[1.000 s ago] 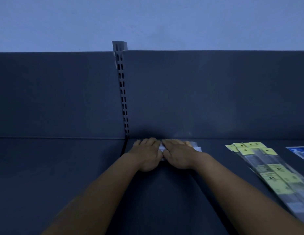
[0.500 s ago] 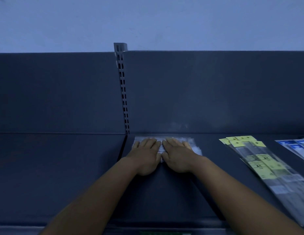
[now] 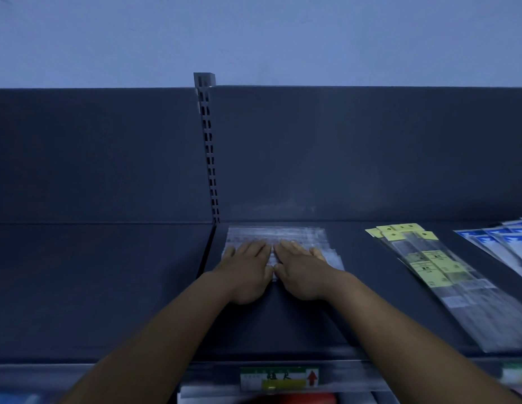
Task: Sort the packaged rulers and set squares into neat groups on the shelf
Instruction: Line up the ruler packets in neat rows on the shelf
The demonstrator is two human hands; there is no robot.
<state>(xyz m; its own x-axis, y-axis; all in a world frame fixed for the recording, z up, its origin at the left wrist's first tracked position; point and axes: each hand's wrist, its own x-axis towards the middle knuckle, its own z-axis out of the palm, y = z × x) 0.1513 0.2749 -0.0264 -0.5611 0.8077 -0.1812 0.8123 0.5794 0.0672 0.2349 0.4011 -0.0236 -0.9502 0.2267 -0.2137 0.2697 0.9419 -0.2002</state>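
Observation:
A stack of clear packaged rulers (image 3: 294, 236) lies crosswise at the back of the dark shelf (image 3: 327, 316), close to the back panel. My left hand (image 3: 248, 272) and my right hand (image 3: 303, 272) rest flat on top of the stack, side by side, palms down with fingers pointing at the back panel. The hands hide the middle and front of the stack. To the right lies a fanned group of long clear packages with yellow header cards (image 3: 429, 266). Further right, packages with blue and white cards (image 3: 504, 243) reach the frame edge.
A slotted metal upright (image 3: 208, 147) divides the back panel just left of the stack. The shelf section left of it (image 3: 93, 287) is bare. A price label (image 3: 278, 379) sits on the shelf's front edge, with goods on a lower shelf beneath.
The view has pulled back and tilted down, showing the shelf's front edge and label. My hands have slid toward me on the stack, uncovering more of its far part.

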